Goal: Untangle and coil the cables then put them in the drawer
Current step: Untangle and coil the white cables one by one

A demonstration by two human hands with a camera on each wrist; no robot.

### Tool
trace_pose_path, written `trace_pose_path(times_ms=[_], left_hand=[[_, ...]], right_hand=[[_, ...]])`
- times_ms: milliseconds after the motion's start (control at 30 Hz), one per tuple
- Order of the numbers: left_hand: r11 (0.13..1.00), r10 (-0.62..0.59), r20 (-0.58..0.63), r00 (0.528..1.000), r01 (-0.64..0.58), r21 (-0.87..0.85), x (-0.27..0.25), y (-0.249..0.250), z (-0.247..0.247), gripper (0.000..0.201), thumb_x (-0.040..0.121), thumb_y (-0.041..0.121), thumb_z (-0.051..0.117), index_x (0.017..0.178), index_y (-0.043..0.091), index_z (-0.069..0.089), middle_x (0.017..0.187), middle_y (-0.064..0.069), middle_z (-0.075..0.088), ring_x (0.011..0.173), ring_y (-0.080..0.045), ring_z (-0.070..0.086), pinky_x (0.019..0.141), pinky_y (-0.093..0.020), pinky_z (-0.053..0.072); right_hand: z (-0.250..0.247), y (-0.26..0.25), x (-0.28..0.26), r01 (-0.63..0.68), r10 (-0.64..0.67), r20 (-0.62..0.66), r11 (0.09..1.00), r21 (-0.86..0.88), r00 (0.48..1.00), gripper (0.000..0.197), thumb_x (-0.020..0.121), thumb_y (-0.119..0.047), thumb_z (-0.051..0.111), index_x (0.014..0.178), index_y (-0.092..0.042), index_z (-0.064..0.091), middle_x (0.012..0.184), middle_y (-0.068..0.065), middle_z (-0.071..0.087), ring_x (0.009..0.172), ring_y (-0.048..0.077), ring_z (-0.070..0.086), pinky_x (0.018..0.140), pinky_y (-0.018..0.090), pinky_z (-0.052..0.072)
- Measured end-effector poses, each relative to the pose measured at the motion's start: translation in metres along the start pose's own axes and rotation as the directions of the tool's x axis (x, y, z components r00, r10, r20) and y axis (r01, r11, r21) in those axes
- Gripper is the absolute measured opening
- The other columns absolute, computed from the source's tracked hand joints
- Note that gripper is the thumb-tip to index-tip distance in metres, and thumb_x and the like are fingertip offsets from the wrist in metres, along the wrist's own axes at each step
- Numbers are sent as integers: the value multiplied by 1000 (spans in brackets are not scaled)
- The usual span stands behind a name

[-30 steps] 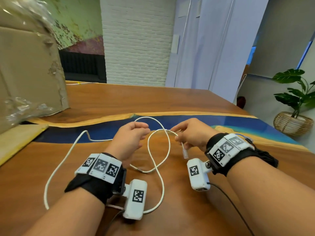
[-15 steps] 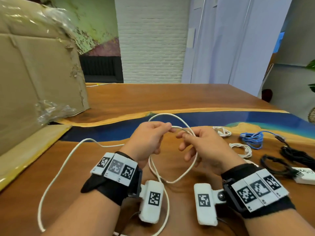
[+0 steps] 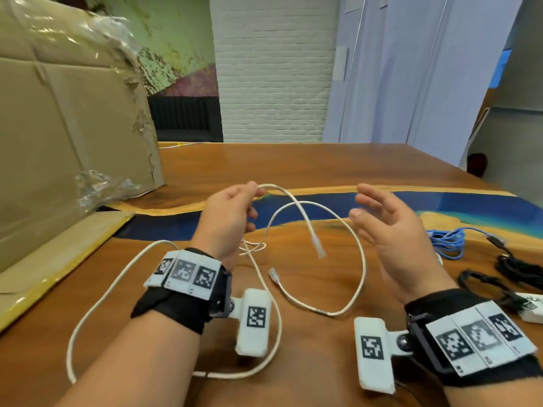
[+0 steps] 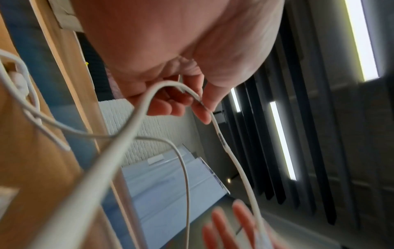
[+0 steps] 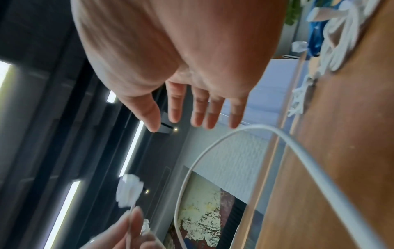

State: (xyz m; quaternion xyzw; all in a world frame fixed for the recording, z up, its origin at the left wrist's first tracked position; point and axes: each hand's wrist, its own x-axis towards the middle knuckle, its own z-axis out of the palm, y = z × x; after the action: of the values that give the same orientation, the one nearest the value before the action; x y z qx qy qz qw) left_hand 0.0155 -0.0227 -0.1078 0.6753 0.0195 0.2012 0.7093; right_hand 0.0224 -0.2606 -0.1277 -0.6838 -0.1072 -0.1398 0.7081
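Note:
A long white cable (image 3: 360, 254) loops over the wooden table (image 3: 293, 165). My left hand (image 3: 232, 212) pinches it near one end, raised above the table; its clear plug (image 3: 318, 247) hangs free below. The other plug (image 3: 273, 274) lies on the wood. The left wrist view shows the cable (image 4: 136, 111) bent over my curled fingers (image 4: 170, 104). My right hand (image 3: 388, 224) hovers to the right with fingers spread, holding nothing; the right wrist view shows its straight fingers (image 5: 198, 107) above the cable loop (image 5: 251, 129). No drawer is in view.
A large cardboard box (image 3: 64, 127) stands at the left on the table. At the right lie a coiled blue cable (image 3: 449, 242), black cables (image 3: 517, 268) and a white adapter (image 3: 531, 309). A blue resin strip (image 3: 440, 204) crosses the tabletop.
My right hand let go of the cable and opened, moving off to the right. The loop fell slack and one plug end now dangles from my left hand, which rose slightly.

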Motion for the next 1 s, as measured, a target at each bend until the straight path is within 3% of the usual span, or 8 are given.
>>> trace_pose_path(times_ms=[133, 267, 367, 533, 700, 800, 900, 1000], left_hand=[[987, -34, 193, 981, 3, 158, -17, -2, 19, 26, 98, 34, 64, 82, 23, 81, 71, 15, 68, 74, -10, 61, 71, -27, 41], [986, -8, 239, 971, -32, 166, -17, -3, 21, 14, 93, 31, 71, 92, 23, 82, 89, 12, 77, 82, 8, 66, 77, -19, 43], [993, 14, 132, 991, -29, 115, -11, 0, 15, 12, 90, 26, 75, 102, 27, 77, 74, 10, 64, 49, 1, 52, 50, -14, 38], [985, 11, 43, 999, -3, -173, 5, 18, -14, 6, 97, 16, 64, 99, 13, 68, 60, 5, 45, 44, -9, 28, 41, -21, 19], [999, -46, -5, 999, 46, 9, 15, 8, -25, 9, 97, 14, 65, 96, 17, 74, 88, 0, 67, 78, -16, 59, 64, -26, 44], [970, -141, 24, 990, 133, 201, 21, 0, -31, 20, 100, 13, 60, 111, 19, 75, 103, 4, 69, 98, -19, 56, 79, -27, 39], [940, -155, 59, 986, 129, 315, 24, -5, -35, 24, 102, 11, 56, 115, 16, 75, 117, 8, 67, 108, -13, 57, 73, -13, 40], [900, -259, 64, 964, 217, 377, 23, -8, -39, 22, 101, 18, 58, 102, 29, 77, 125, 9, 65, 120, -15, 52, 95, -31, 44]], right_hand=[[12, -15, -11, -34, 11, 207, 994, 105, 978, 29, 99, -30, 60, 126, -25, 66, 93, 10, 76, 64, 20, 63, 62, 34, 54], [21, -13, -22, -103, 67, 429, 993, 62, 901, 32, 98, -17, 62, 128, -25, 66, 76, 13, 69, 43, 15, 39, 42, 26, 30], [24, -9, -20, -141, 94, 311, 981, 134, 946, 20, 102, -9, 56, 109, -16, 74, 75, 13, 67, 41, 12, 34, 41, 26, 22], [18, -5, -10, -126, 125, 16, 970, 209, 992, 12, 99, -13, 63, 102, -9, 74, 87, 13, 77, 42, 9, 44, 39, 20, 38], [15, -1, -10, -170, 165, 80, 983, 64, 983, 17, 102, -15, 59, 110, -13, 74, 90, 9, 77, 49, 13, 52, 43, 23, 44], [14, 5, -10, -252, 255, 130, 967, -37, 958, 19, 103, -13, 57, 114, -17, 73, 93, 9, 78, 58, 18, 55, 50, 29, 47], [14, 9, -9, -323, 325, 153, 946, -36, 933, 22, 102, -12, 58, 120, -18, 70, 95, 7, 79, 60, 18, 56, 57, 34, 50], [17, 12, -8, -401, 391, 167, 915, 30, 905, 28, 101, -11, 60, 128, -15, 65, 98, 9, 79, 63, 20, 62, 72, 45, 58]])
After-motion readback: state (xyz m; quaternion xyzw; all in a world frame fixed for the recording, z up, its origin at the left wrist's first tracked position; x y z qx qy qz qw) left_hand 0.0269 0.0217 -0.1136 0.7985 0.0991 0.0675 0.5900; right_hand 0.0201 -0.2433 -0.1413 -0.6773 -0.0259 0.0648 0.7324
